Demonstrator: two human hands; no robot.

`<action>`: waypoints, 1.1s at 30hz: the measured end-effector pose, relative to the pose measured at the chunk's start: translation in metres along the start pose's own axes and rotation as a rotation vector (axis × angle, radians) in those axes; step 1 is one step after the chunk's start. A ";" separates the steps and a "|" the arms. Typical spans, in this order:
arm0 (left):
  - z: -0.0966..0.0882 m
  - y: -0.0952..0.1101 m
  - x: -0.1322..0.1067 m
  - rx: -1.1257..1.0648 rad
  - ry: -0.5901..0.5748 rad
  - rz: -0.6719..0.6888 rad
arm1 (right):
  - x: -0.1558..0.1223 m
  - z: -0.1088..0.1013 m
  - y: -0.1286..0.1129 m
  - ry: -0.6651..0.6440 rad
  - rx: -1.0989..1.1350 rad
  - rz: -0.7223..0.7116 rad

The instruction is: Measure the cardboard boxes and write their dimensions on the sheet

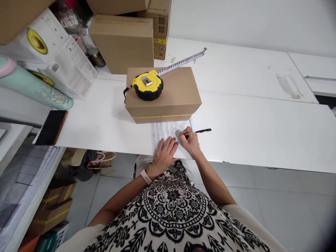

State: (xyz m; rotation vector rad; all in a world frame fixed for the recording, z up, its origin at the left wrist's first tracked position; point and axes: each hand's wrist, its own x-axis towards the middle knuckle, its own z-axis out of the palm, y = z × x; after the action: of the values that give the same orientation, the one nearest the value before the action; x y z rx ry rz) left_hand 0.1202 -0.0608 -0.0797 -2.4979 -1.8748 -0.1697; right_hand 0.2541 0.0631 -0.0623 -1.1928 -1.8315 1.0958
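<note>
At mid-frame I see my right hand [190, 141] gripping a pen [197, 132], tip on a printed sheet [165, 131], while my left hand [164, 155] lies flat on the paper. Just above, a yellow tape measure [147, 85] rests on a cardboard box [173, 96], its blade stretching toward the upper right.

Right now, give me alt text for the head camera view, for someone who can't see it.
A person's right hand holds a pen to a printed sheet on a white table, while the left hand lies flat on the sheet. Behind the sheet stands a cardboard box with a yellow tape measure on top, its blade pulled out.
</note>
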 end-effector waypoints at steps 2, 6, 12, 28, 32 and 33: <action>0.000 0.000 0.000 0.000 -0.003 -0.001 | 0.000 0.000 0.000 0.001 -0.002 0.001; 0.001 0.000 -0.001 0.012 -0.001 0.000 | 0.000 0.001 0.002 0.006 -0.020 -0.015; 0.002 0.000 0.000 0.019 0.016 0.004 | 0.001 0.000 0.001 0.016 -0.012 0.003; 0.000 0.000 0.000 0.002 -0.020 0.000 | 0.001 0.001 0.002 0.032 -0.059 -0.004; 0.000 0.000 0.000 0.002 -0.016 0.001 | 0.001 -0.001 0.001 0.021 -0.038 0.003; -0.001 0.000 0.000 0.001 -0.014 0.001 | 0.001 -0.001 0.000 0.016 -0.033 0.004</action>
State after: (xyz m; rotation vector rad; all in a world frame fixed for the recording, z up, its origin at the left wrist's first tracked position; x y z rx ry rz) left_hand 0.1205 -0.0610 -0.0791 -2.5057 -1.8784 -0.1510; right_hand 0.2548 0.0640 -0.0620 -1.2214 -1.8427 1.0589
